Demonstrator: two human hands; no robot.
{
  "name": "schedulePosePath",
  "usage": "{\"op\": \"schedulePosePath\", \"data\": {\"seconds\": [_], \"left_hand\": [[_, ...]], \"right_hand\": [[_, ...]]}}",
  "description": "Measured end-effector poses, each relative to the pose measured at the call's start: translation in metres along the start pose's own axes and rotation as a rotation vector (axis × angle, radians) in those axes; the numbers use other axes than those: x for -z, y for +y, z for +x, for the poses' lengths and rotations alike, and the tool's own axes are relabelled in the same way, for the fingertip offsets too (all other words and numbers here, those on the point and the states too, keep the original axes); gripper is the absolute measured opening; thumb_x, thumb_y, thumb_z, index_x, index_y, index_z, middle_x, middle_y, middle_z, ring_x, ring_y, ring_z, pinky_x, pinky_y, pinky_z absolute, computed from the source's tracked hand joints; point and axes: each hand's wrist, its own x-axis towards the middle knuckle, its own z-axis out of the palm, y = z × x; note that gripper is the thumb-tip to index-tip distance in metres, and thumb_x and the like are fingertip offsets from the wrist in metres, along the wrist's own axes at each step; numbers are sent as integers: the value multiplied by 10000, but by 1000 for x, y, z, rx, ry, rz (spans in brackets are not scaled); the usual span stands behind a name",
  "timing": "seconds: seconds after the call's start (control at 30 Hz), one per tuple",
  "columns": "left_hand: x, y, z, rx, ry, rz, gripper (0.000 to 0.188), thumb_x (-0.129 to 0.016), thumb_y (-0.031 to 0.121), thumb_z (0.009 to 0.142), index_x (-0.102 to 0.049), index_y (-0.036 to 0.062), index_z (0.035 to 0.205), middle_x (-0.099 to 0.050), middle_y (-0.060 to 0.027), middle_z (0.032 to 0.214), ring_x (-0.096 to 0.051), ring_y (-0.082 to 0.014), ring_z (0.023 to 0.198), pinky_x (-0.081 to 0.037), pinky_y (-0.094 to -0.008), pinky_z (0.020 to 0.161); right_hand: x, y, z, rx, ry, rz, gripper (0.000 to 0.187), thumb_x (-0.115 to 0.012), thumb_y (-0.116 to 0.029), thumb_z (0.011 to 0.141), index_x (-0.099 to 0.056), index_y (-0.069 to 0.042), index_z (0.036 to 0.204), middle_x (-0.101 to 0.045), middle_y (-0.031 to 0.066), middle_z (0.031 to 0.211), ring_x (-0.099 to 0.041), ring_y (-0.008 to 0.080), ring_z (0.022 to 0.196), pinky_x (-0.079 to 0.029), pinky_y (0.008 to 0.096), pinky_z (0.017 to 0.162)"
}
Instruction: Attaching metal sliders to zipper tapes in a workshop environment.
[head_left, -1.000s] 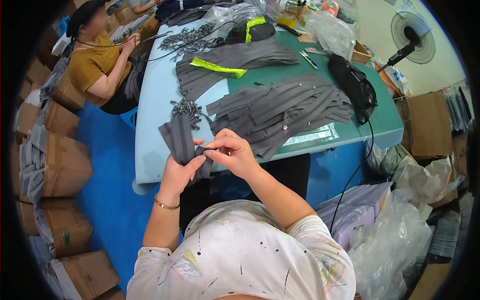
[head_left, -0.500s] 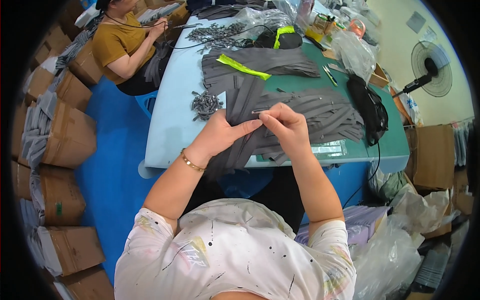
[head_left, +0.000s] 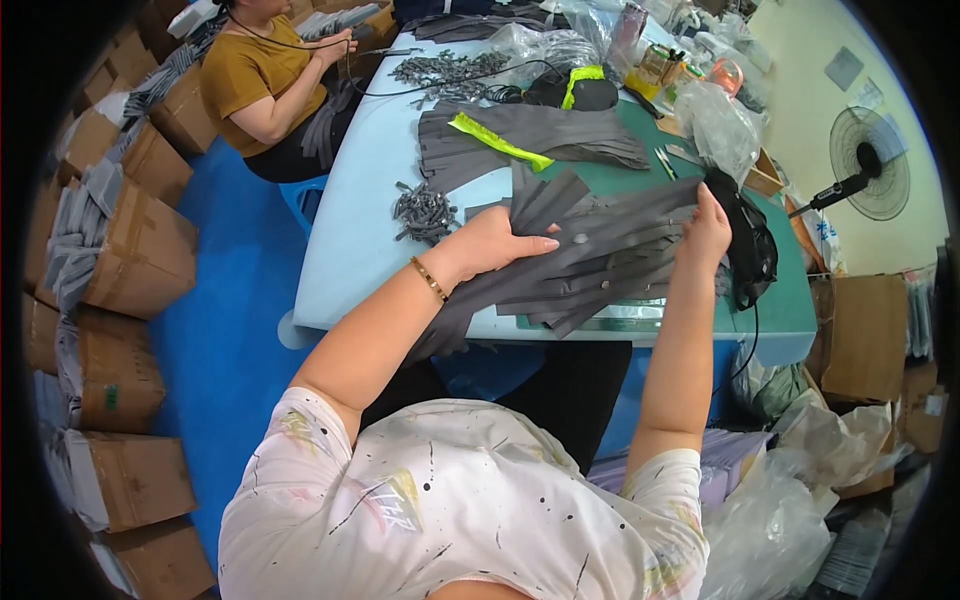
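A long grey zipper strip point(head_left: 610, 228) is stretched across the table between my two hands. My left hand point(head_left: 488, 245) is closed around it and a few other grey strips, whose lower ends hang over the table's near edge. Fingers pinched, my right hand point(head_left: 706, 230) grips the strip's far right end. Under the stretched strip lies a loose pile of grey zipper strips point(head_left: 590, 290), partly covered. Just beyond my left hand is a small heap of grey zipper pulls point(head_left: 424, 213).
More grey strips point(head_left: 590, 135) lie farther back under a bright yellow-green band point(head_left: 500, 143). A larger heap of pulls point(head_left: 450, 70), scissors point(head_left: 665, 163) and a black bag point(head_left: 750, 245) are on the table point(head_left: 345, 270). A co-worker point(head_left: 260, 85) sits at left, a fan point(head_left: 868, 165) stands at right.
My right hand has moved away from my left, out to the right, drawing the zipper strip out straight. My left hand has shifted slightly right, still holding strips.
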Motion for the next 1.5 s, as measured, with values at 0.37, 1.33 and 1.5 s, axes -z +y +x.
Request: {"op": "schedulePosePath", "data": {"seconds": [0.37, 1.33, 1.5], "left_hand": [[-4, -26, -41, 45, -199, -275, 322, -546, 230, 900, -551, 2, 1128, -623, -78, 810, -372, -11, 443, -296, -151, 426], [44, -82, -141, -193, 479, 196, 171, -717, 136, 766, -628, 44, 880, -474, 32, 635, -408, -68, 583, -368, -224, 538], [30, -96, -149, -395, 612, 390, 160, -696, 75, 754, -633, 30, 894, -522, -25, 692, -528, -136, 629, -421, -256, 564]], "right_hand": [[-40, -7, -112, 56, -866, -350, 278, -651, -91, 824, -586, -23, 1085, -610, 29, 900, -556, 61, 764, -451, 194, 656], [-77, 44, -256, 71, -1156, -435, 123, -601, -58, 853, -628, 21, 943, -634, 32, 774, -583, 90, 662, -480, 225, 602], [-74, 53, -271, -48, -1076, -369, 126, -582, -77, 873, -627, 19, 941, -635, 34, 811, -585, 98, 662, -483, 229, 598]]}}
